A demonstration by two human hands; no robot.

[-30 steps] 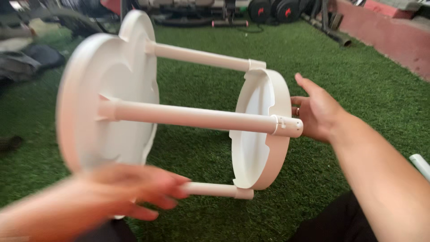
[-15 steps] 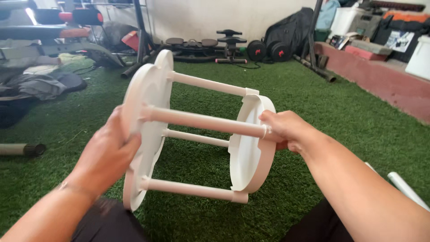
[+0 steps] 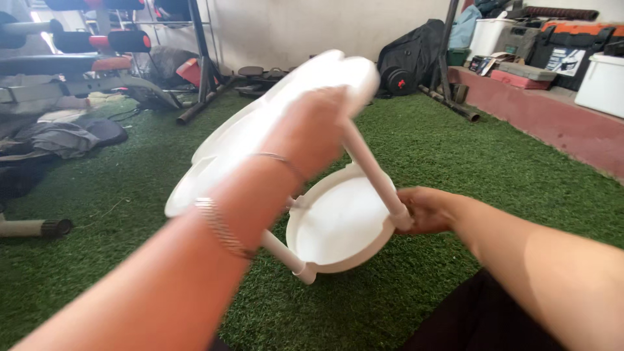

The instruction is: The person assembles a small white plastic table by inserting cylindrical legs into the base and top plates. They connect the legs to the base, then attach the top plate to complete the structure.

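Green artificial turf is spread across the floor. A black bag is propped against the pale wall, beside what seem to be weight plates. Grey clothing is heaped at left, and a white bin is set on a red ledge.

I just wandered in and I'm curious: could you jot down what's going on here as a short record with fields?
Place: green artificial turf floor with gym gear along the wall
Held thing: white plastic two-tier stand, tilted, round plates joined by rods
Left hand: grips the upper plate
Right hand: holds the lower end of a rod
Wrist: bracelets on the left arm
Background: black bag, storage boxes
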